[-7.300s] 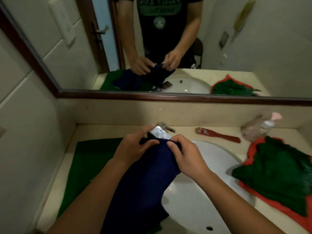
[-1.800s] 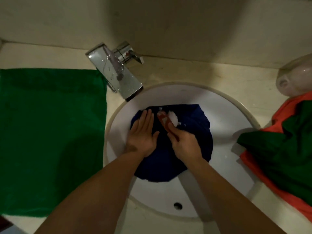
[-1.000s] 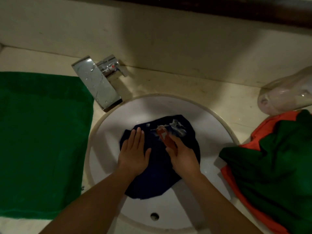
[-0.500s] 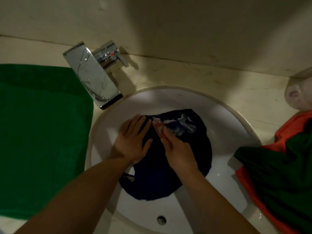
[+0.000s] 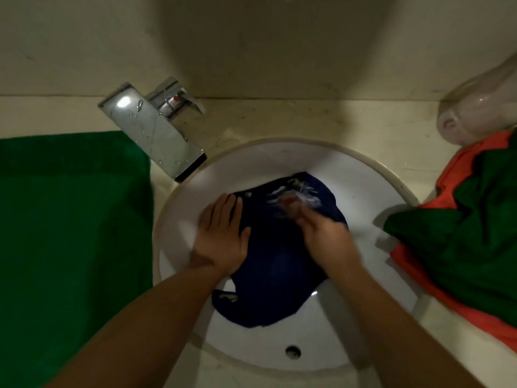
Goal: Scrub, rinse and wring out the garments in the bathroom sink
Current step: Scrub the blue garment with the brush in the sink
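A dark blue garment (image 5: 274, 270) lies spread in the white sink (image 5: 363, 191). My left hand (image 5: 222, 236) presses flat on its left part, fingers straight. My right hand (image 5: 321, 236) grips a red scrub brush (image 5: 289, 201), whose head sits on white foam near the garment's far edge. The brush and right hand are blurred by motion.
A chrome tap (image 5: 156, 130) juts over the sink's far left rim. A green towel (image 5: 70, 233) covers the counter on the left. On the right lies a green and orange garment pile (image 5: 470, 228), with a tipped clear soap bottle (image 5: 481, 107) behind it.
The brush has slid right and farther along the garment's far edge, spreading foam. My left hand stays pressed on the cloth.
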